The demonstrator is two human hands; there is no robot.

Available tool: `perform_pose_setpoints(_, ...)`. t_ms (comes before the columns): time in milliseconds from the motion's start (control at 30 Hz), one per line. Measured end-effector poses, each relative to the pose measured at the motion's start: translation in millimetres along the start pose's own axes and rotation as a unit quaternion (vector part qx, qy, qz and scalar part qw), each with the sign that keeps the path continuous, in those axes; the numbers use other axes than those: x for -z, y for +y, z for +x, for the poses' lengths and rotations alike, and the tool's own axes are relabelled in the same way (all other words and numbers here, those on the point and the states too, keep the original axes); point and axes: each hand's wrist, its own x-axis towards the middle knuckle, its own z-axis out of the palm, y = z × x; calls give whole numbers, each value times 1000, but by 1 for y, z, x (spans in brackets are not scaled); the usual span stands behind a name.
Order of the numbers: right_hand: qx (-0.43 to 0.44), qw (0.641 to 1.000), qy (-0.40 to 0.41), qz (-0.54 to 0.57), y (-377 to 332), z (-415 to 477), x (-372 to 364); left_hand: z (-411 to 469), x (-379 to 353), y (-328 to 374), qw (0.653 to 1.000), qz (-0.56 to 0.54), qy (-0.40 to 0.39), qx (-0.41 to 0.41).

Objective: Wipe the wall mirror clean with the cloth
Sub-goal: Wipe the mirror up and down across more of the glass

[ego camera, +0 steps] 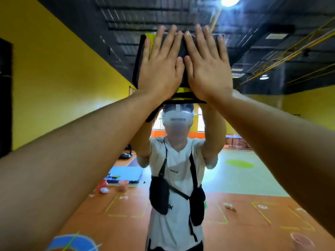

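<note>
- The left hand (159,69) lies flat on the cloth (139,66), fingers straight and slightly spread, pointing up; it grips nothing.
- The right hand (208,69) lies flat just beside it in the same way, fingers straight and pointing up. The two thumbs nearly touch in the middle.
- The cloth is dark with yellow patches showing at its top left corner and lower edge. It sits high on the mirror (226,187), above head height, pressed against the glass under both palms. Its left side and bottom edge stick out past the hands.
- Both bare forearms reach up and inward from the lower corners of the view.
- The mirror shows the person's reflection below the cloth: a white headset (176,117), a white T-shirt (178,165) and black chest pouches (159,194) on straps, with both arms raised.
- Also reflected are an orange floor with yellow painted lines, a blue mat (126,173), a green spot (239,163) on a pale floor area, yellow walls, and a dark ceiling with a bright lamp (230,0).
</note>
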Motion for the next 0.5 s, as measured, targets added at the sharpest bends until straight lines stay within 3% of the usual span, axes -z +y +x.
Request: perform_pose_setpoints(500, -10, 1000, 8, -3, -32, -110, -7, -107, -13, 8, 998, -18, -25, -49)
